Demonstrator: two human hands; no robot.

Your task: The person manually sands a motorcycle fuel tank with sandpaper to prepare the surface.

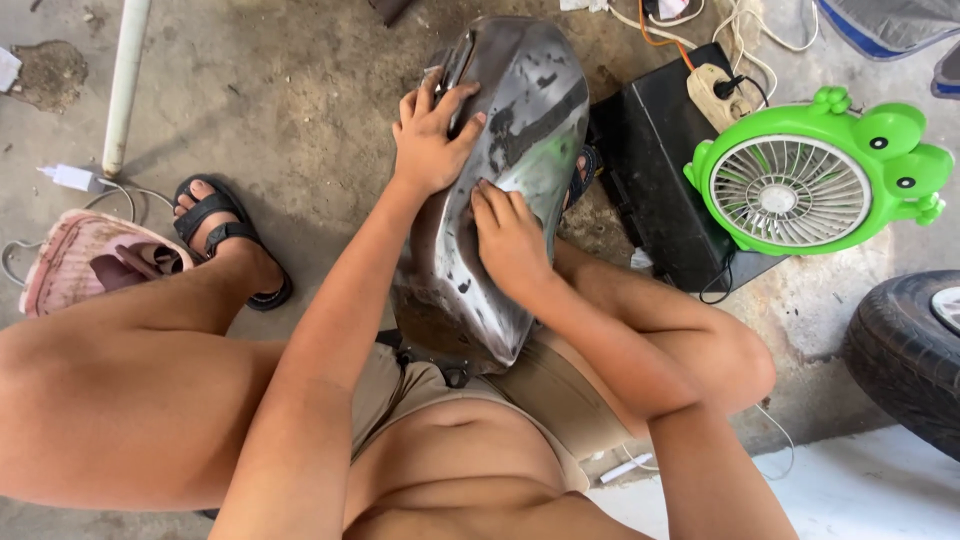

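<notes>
Grip state: left hand (432, 140) laid flat with fingers spread on the bare metal fuel tank (510, 150), gripping nothing; right hand (508, 235) pressed on the tank's flank, fingers curled down, anything under the fingertips cannot be told. Tank is propped between the knees, centre of frame, on the concrete floor (300, 120). Steadying from the top is judged key while the side is rubbed. Green frog-shaped fan (800, 180) sits at right.
</notes>
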